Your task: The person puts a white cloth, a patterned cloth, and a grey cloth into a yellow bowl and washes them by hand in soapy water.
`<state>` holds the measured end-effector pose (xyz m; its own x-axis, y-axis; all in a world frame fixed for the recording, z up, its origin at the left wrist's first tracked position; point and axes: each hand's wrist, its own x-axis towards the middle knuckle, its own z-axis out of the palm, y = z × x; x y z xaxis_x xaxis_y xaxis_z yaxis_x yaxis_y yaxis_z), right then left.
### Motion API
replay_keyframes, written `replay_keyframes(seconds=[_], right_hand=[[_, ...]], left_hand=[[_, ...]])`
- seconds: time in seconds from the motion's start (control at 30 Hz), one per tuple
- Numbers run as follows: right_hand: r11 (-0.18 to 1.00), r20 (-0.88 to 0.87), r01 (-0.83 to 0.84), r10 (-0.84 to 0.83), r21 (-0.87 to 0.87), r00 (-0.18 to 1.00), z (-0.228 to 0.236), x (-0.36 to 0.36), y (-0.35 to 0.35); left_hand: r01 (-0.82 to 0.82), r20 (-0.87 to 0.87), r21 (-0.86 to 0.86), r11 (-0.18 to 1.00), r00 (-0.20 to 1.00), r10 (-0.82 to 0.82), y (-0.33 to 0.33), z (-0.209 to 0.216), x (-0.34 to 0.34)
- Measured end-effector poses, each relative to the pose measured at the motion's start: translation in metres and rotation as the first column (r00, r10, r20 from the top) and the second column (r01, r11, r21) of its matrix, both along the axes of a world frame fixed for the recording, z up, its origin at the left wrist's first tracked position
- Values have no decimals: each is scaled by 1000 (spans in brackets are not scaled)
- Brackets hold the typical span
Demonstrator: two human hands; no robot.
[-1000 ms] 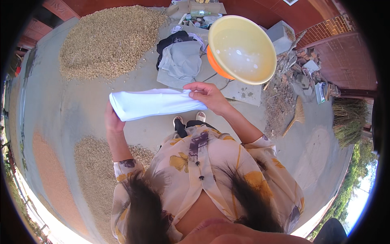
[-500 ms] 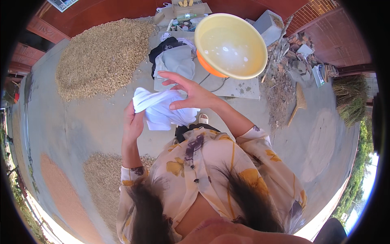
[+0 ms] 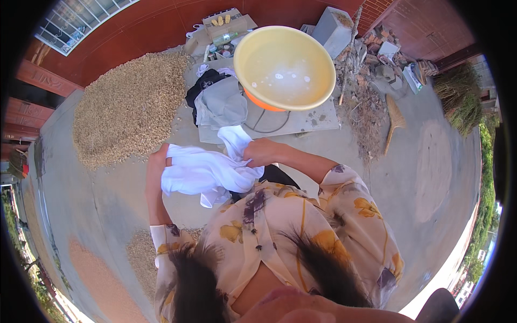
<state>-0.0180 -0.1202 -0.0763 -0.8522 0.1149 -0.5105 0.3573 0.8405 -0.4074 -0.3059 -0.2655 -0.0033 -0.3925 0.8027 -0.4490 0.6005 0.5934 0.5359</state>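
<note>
Two hands have hold of one white cloth point(image 3: 204, 171) in the head view, and it hangs between them in front of the person's body, above the concrete floor point(image 3: 121, 191). The left hand point(image 3: 156, 162) grasps its left end, most of the fingers hidden behind the fabric. The right hand point(image 3: 262, 152) is closed on the opposite end, with a fold standing up just beside the knuckles; its fingertips are out of sight.

As for how far along the handling is, I would judge it to be midway. The cloth is picked up and gripped at both ends, but it is gathered and creased, with loose corners drooping, neither spread flat nor neatly folded. Nor has it been put down anywhere.

Beyond the hands, a grey cloth point(image 3: 222, 103) lies heaped against a black cloth point(image 3: 202, 86), both apart from the white one. To their right stands a pale yellow basin point(image 3: 249, 62), with whitish spots inside, above something orange point(image 3: 262, 101); whether that is a second basin I cannot tell. A grey slab point(image 3: 315, 117) lies under these things. On the left is a large heap of tan pieces point(image 3: 129, 110), well apart from the basin.
</note>
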Motion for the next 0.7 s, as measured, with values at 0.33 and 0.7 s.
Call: replay_keyframes(seconds=[0.33,0.7], right_hand=[[447,-435,216,-894,-868,106,208,70,137],[721,-751,312,-428,-619,-502,356,107,261]], left_hand=[[-651,685,649,394,725,68,103,110,34],[-495,399,864,98,552,-732,255,241,144]])
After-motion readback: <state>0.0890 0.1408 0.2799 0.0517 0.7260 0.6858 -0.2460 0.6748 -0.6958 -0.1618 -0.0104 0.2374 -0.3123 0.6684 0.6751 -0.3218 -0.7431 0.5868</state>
